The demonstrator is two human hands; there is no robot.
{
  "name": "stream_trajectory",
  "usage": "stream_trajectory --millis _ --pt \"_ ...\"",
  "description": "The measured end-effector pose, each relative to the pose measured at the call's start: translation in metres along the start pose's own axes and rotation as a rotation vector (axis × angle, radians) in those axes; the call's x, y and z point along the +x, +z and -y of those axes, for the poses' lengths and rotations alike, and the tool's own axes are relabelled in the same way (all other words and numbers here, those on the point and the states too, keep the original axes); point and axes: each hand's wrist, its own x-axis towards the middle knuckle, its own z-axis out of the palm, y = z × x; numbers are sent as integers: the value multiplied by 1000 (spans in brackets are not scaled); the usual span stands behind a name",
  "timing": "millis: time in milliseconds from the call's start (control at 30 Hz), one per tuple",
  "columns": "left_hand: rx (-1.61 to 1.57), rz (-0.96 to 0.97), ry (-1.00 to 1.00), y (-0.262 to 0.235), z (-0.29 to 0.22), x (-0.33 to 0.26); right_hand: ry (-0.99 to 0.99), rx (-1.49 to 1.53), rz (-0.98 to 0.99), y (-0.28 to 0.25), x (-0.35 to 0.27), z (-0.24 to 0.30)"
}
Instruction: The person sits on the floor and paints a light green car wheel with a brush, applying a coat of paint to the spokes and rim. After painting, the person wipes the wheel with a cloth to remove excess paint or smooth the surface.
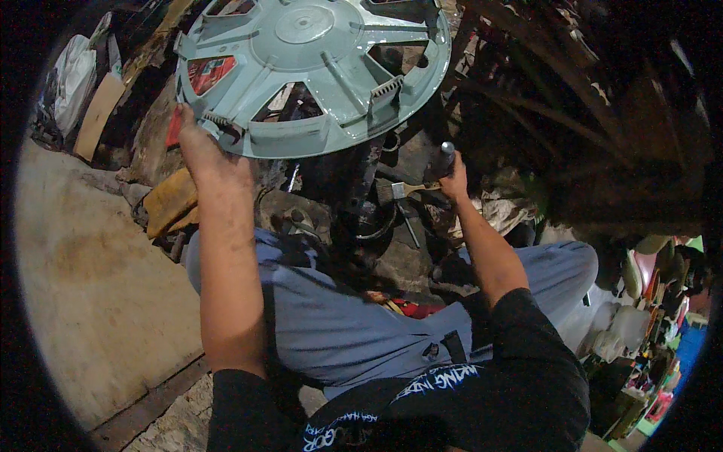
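My left hand [209,151] is closed on the lower left rim of a pale grey-green plastic wheel cover [305,56]. The cover is raised at the top of the view, its ribbed side with clips facing me and openings between its spokes. Lower and to the right, my right hand [455,181] is closed round a dark cylindrical tool handle [444,160] with a rounded, shiny end; the rest of that tool is hidden. Beside this hand is a flat paintbrush [410,189] with pale bristles and a wooden handle. Whether the fingers touch the brush, I cannot tell.
A dark round container [369,222] stands between my legs, a thin metal rod [410,230] near it. A wide wooden board [98,279] lies at left, with a yellow block [172,202] by its edge. Dark beams [557,113] fill the upper right; mixed clutter [640,339] is at right.
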Motion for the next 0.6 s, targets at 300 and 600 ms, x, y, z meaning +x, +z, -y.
stream_trajectory --millis 300,600 --pt "6 -106 42 -13 -10 -4 -263 49 629 -55 0 108" --pt "-18 25 89 -19 -12 -1 40 -221 1261 -30 -57 133"
